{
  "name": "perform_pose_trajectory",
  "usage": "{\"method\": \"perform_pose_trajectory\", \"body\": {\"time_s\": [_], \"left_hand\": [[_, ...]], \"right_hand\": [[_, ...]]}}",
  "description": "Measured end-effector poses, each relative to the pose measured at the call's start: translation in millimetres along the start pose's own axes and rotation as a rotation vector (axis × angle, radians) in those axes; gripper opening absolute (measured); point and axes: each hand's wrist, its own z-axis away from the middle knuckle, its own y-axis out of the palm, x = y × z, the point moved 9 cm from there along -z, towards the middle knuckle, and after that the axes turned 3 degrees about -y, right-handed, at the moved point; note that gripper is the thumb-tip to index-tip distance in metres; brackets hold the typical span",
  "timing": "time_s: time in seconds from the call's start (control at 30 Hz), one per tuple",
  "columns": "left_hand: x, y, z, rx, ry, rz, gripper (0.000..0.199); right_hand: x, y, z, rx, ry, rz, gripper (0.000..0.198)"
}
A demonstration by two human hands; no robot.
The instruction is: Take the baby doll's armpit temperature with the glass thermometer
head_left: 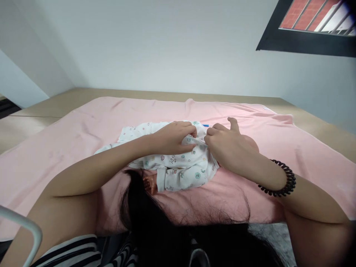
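the right hand pinches the printed garment on the pink blanket, the left hand curls half-open over it, grip unclear, seemingly adjusting its edge, which calls for light, even tension.

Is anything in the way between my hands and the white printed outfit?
Nothing visible is. Your left hand is right at the white printed outfit, and your right hand appears to pinch it. The dark hair hangs nearer you, not between them.
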Motion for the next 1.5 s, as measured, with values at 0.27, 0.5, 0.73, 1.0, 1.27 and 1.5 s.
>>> {"method": "perform_pose_trajectory", "body": {"time_s": [0.27,0.5,0.73,1.0,1.27,1.5], "left_hand": [[-4,-15,7,0.05,-0.012,-0.095,0.018],[-2,-14,7,0.051,-0.028,-0.152,0.014],[3,-7,4,0.035,-0.006,-0.147,0.012],[2,1,3,0.112,-0.016,-0.138,0.011],[-1,2,3,0.131,0.046,-0.191,0.012],[-5,0,2,0.044,0.053,-0.374,0.013]], "right_hand": [[6,8,1,0.0,-0.048,-0.002,0.031],[4,13,-3,0.1,-0.02,0.04,0.032],[0,17,-4,0.059,-0.051,0.019,0.026],[4,20,-5,0.086,-0.089,0.063,0.024],[2,17,-7,0.078,-0.106,0.038,0.018],[0,13,-8,0.066,-0.073,0.019,0.019]]}}
